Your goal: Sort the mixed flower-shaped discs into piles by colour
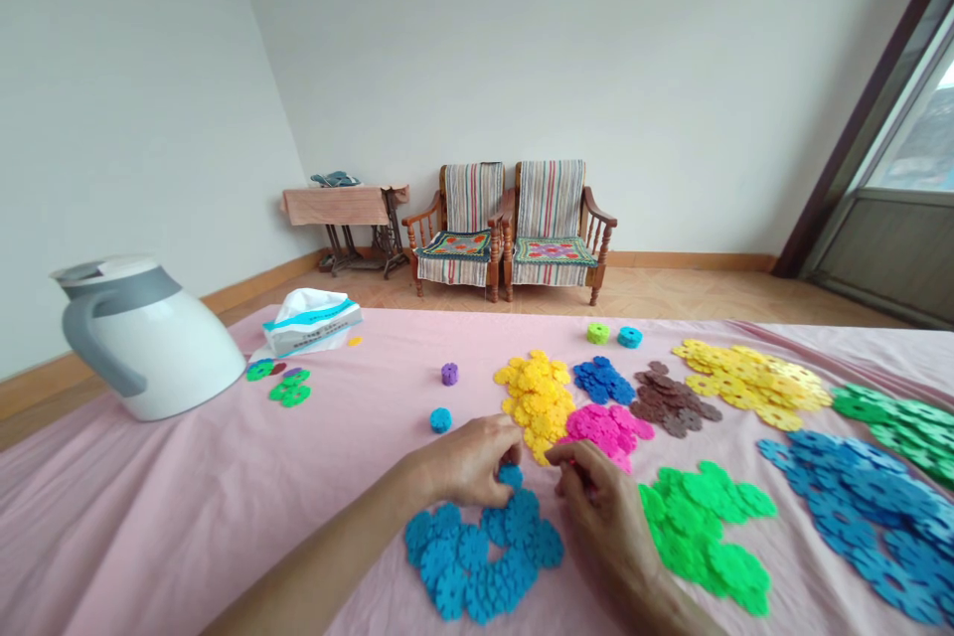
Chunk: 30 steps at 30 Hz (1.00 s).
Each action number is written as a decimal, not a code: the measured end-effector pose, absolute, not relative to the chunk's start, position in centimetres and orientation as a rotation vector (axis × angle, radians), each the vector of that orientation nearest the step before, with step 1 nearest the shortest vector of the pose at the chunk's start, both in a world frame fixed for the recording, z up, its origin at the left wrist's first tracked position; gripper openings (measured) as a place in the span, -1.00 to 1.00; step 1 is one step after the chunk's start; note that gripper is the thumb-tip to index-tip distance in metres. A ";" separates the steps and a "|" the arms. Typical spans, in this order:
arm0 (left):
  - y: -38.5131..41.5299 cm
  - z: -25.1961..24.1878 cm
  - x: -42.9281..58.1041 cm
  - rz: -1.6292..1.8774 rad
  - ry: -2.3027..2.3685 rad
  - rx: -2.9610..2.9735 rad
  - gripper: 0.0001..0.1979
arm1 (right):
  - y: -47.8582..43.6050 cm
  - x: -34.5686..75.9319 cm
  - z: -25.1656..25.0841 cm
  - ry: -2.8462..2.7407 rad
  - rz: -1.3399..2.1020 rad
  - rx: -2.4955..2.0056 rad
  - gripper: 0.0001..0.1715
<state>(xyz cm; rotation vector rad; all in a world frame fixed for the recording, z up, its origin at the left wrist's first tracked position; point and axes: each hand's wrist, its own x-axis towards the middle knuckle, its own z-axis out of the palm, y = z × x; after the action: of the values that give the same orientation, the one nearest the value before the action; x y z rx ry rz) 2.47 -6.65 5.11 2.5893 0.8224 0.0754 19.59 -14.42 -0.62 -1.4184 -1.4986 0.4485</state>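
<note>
My left hand point(473, 457) is closed in a pinch on a blue snowflake disc point(510, 475), just above the far edge of a loose pile of blue snowflake discs point(454, 556). To its right, my right hand point(607, 507) is curled with thumb and forefinger together; whatever may be inside is hidden. Its fingertips are beside the pink discs point(607, 429) and the near end of the yellow pile point(537, 393). Bright green discs point(705, 527) lie to the right of that hand. A short blue stack point(440, 419) and a purple stack point(448, 374) stand beyond my left hand.
Lime point(597, 333) and teal stacks point(630, 337) stand at the back. Brown discs point(671, 399), dark blue discs point(602, 380) and larger discs point(857, 507) spread rightward. A white jug point(171, 348), tissue box point(313, 326) and a few green discs point(290, 388) are left on the pink cloth.
</note>
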 end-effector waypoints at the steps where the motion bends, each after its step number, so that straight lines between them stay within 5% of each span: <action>1: -6.7 5.0 2.5 0.099 0.830 2.598 -0.75 | -14.4 19.6 -0.6 -1.499 0.451 -1.421 -0.71; 12: -4.6 8.7 -3.4 0.596 1.157 2.512 -0.78 | -14.5 19.5 -0.7 -1.490 0.456 -1.424 -0.69; 30: -2.6 5.3 -5.7 0.418 1.230 2.581 -0.83 | -14.4 19.7 -1.0 -1.558 0.476 -1.422 -0.69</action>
<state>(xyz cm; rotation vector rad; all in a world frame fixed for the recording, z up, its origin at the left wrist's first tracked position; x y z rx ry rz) -5.66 -2.61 5.34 2.5810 1.2298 0.4177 19.74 -14.42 -1.03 -1.4224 -1.5578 0.4756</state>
